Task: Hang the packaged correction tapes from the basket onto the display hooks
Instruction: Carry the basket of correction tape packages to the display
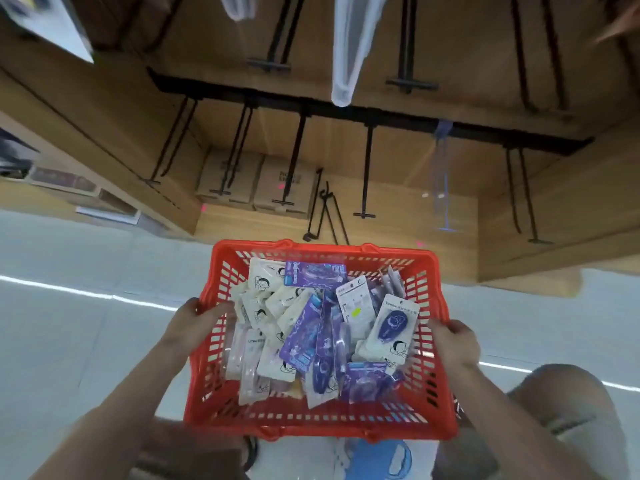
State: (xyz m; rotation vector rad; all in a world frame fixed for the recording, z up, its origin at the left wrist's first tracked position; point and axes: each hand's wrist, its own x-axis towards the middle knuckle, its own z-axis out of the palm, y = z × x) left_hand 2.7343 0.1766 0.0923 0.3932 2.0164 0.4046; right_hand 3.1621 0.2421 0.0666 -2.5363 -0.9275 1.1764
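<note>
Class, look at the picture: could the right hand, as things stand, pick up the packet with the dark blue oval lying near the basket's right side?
Probably not yet: the right hand grips the red basket's right rim. Once freed, the blue-oval packet lies uncovered on top, close by.

Both bare forearms reach forward and slightly inward from the lower corners. The left hand (194,318) grips one side rim of the red plastic basket (313,422), fingers curled over it. The right hand (452,344) grips the opposite rim, knuckles up.
</note>
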